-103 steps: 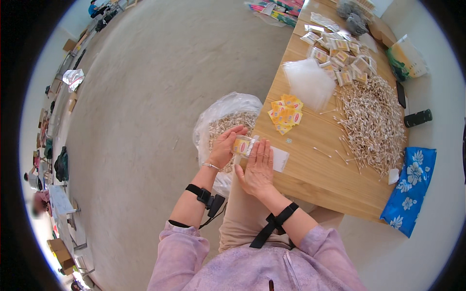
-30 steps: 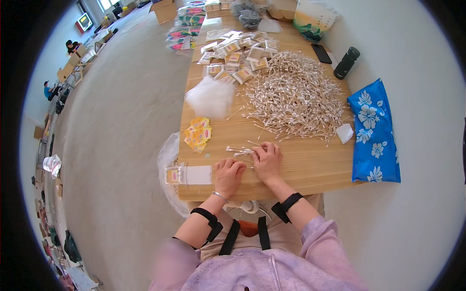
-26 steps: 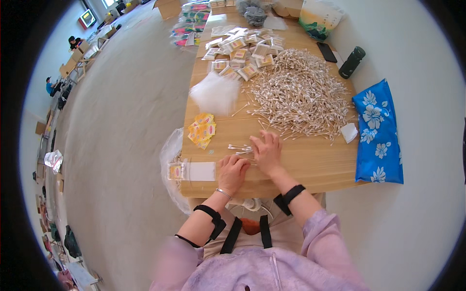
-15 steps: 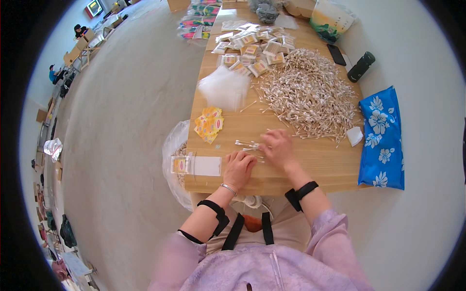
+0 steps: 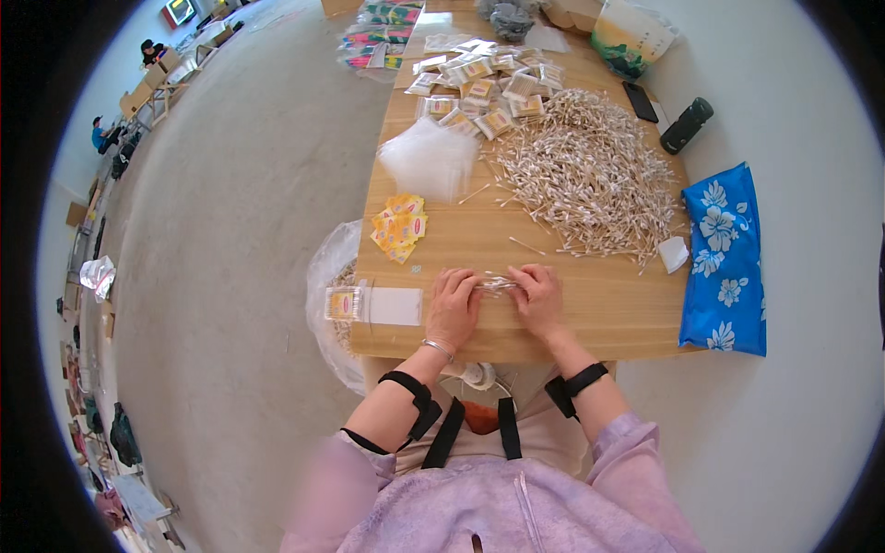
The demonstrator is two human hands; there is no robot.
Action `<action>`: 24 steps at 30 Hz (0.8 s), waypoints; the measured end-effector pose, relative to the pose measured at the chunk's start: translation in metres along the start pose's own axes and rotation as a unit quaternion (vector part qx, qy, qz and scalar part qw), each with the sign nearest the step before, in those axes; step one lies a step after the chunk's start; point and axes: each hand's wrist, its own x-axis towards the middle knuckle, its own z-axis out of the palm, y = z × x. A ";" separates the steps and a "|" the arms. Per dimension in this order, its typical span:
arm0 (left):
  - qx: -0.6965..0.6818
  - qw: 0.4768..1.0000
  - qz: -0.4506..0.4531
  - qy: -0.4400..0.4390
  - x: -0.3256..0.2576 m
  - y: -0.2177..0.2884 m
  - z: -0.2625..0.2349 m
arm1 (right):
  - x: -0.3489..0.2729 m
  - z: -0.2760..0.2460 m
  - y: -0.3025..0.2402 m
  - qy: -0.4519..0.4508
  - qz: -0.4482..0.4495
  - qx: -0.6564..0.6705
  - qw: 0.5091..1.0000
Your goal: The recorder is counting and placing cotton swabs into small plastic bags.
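Note:
Near the front edge of the wooden table point(image 5: 590, 323), a small bunch of cotton swabs point(image 5: 498, 283) lies between my hands. The fingers of my left hand point(image 5: 452, 309) are closed on its left end. My right hand point(image 5: 538, 300) grips the right end with bent fingers. Left of my left hand is a flat white rectangular piece point(image 5: 396, 306), with a filled pack of swabs point(image 5: 343, 303) at its outer end. A large loose heap of cotton swabs point(image 5: 590, 175) spreads beyond my right hand. One single swab point(image 5: 527, 246) lies in front of the heap.
Yellow printed cards point(image 5: 400, 229) and a stack of clear bags point(image 5: 429, 161) lie at the left. Filled packs point(image 5: 475, 89) are piled behind. A phone point(image 5: 639, 101), black bottle point(image 5: 687, 125) and blue floral pouch point(image 5: 724, 263) line the right. A plastic bag point(image 5: 323, 263) hangs beside the left edge.
My right hand has come down and closed on the right end of the bunch. My left hand has shifted slightly up and right. The scattered swabs are now gathered between both hands.

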 end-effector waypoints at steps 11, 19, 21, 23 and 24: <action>-0.060 0.998 0.003 0.000 -0.001 -0.006 -0.001 | 0.009 -0.021 0.045 0.061 0.118 -0.033 0.991; -0.115 0.992 -0.052 0.006 -0.003 -0.002 -0.005 | 0.034 0.024 -0.010 -0.066 0.026 0.014 0.997; -0.094 0.992 -0.069 0.046 -0.003 -0.002 -0.007 | 0.036 0.027 -0.019 -0.078 0.014 0.019 0.997; -0.095 0.991 -0.072 0.068 -0.002 0.000 -0.007 | 0.037 0.030 -0.016 -0.091 0.004 0.023 0.996; -0.096 0.989 -0.073 0.089 -0.001 0.000 -0.007 | 0.042 0.033 -0.007 -0.070 0.020 0.017 0.997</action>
